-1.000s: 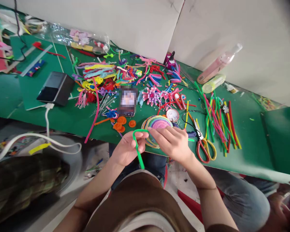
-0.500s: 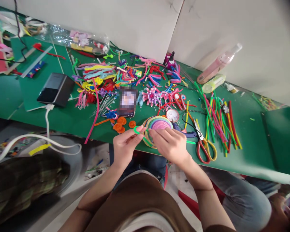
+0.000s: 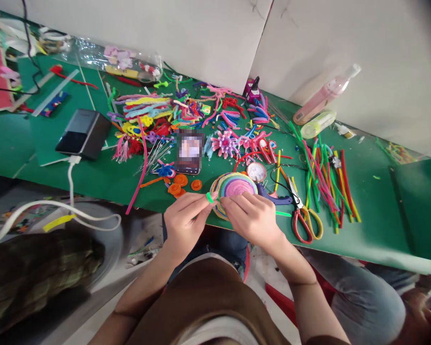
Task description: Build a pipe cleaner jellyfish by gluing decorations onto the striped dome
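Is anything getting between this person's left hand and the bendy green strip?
Nothing visible is. The left hand pinches the green strip in its fingertips, with the right hand close beside. The striped coil shows behind the fingers, not in between.

Stem (image 3: 209,197) between left hand (image 3: 187,218) and right hand (image 3: 253,215); on the bench (image 3: 377,235), phone (image 3: 189,164) behind coil (image 3: 233,182), scissors (image 3: 300,218) at right, box (image 3: 84,133) at left.

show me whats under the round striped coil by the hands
Nothing beneath the striped coil can be seen; it covers that spot. Green tabletop shows beside it, and the right hand hides part of its near side.
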Demonstrator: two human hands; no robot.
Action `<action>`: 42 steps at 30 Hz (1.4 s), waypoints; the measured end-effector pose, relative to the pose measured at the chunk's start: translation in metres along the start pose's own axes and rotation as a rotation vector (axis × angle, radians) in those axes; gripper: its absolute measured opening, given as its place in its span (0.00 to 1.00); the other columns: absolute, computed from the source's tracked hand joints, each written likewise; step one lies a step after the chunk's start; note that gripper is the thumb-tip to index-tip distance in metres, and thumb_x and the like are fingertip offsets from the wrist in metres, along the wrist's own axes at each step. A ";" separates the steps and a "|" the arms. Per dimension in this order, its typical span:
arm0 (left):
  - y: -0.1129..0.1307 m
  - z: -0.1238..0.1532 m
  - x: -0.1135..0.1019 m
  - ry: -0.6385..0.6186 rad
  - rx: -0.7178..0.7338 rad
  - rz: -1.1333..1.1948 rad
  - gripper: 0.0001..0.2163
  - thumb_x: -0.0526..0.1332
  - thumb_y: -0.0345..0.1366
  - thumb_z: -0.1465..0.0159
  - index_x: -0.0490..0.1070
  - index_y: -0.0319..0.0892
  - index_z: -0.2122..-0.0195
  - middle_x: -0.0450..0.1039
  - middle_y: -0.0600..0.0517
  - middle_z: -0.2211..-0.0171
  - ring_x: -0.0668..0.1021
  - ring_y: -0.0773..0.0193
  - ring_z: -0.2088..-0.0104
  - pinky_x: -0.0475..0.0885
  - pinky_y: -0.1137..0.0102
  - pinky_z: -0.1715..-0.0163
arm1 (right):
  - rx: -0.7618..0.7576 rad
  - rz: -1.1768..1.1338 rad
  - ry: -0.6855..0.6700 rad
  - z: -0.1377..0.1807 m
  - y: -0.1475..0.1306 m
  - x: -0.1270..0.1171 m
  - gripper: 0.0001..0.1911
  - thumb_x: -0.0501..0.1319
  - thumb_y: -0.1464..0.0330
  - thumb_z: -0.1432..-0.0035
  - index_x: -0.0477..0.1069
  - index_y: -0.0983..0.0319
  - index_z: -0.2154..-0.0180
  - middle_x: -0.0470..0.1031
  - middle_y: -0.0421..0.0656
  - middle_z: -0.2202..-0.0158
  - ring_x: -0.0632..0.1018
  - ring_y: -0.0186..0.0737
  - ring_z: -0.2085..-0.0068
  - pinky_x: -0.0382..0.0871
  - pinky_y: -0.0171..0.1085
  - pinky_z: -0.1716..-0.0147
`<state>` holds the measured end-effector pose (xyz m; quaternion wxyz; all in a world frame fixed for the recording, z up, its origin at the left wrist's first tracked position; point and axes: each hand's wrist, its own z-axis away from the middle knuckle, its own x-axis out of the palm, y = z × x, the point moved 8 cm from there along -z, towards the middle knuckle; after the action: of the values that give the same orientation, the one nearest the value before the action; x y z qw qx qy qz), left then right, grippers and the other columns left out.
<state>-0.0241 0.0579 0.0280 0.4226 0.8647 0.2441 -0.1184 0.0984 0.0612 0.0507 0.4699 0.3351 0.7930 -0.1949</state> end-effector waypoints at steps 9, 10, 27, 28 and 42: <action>0.002 -0.002 0.014 -0.263 0.071 -0.245 0.06 0.59 0.26 0.37 0.75 0.40 0.66 0.76 0.49 0.71 0.76 0.63 0.69 0.71 0.70 0.67 | -0.075 -0.002 -0.071 -0.004 -0.003 0.002 0.08 0.55 0.74 0.35 0.71 0.62 0.66 0.69 0.36 0.76 0.65 0.32 0.72 0.52 0.36 0.74; 0.002 -0.003 0.015 -0.293 0.068 -0.211 0.07 0.58 0.26 0.36 0.75 0.39 0.66 0.75 0.49 0.71 0.76 0.64 0.69 0.72 0.70 0.67 | -0.088 -0.008 -0.068 -0.004 -0.003 0.001 0.08 0.55 0.74 0.35 0.71 0.62 0.66 0.69 0.36 0.76 0.65 0.32 0.72 0.52 0.36 0.74; -0.014 0.010 0.027 -0.702 -0.173 0.201 0.07 0.60 0.32 0.36 0.77 0.44 0.69 0.79 0.52 0.72 0.79 0.66 0.72 0.73 0.75 0.71 | -0.286 -0.347 -0.178 -0.005 0.001 -0.011 0.06 0.57 0.72 0.35 0.73 0.64 0.62 0.78 0.40 0.69 0.74 0.31 0.67 0.63 0.33 0.69; -0.013 0.012 0.029 -0.760 -0.220 0.262 0.08 0.60 0.33 0.36 0.77 0.44 0.70 0.78 0.53 0.74 0.79 0.67 0.74 0.72 0.75 0.73 | -0.284 -0.343 -0.177 -0.005 0.001 -0.012 0.06 0.56 0.71 0.35 0.73 0.63 0.62 0.78 0.40 0.68 0.74 0.31 0.66 0.63 0.34 0.69; -0.046 0.022 0.037 -0.208 -0.814 0.896 0.17 0.69 0.51 0.49 0.79 0.41 0.72 0.74 0.50 0.82 0.74 0.67 0.83 0.65 0.76 0.88 | -0.006 -0.080 -0.016 0.000 -0.006 0.000 0.08 0.57 0.73 0.36 0.73 0.63 0.58 0.76 0.40 0.69 0.69 0.32 0.70 0.58 0.35 0.73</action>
<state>-0.0164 0.0767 -0.0316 0.7493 0.6362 -0.1601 0.0899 0.0940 0.0569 0.0504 0.4691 0.3001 0.8027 -0.2136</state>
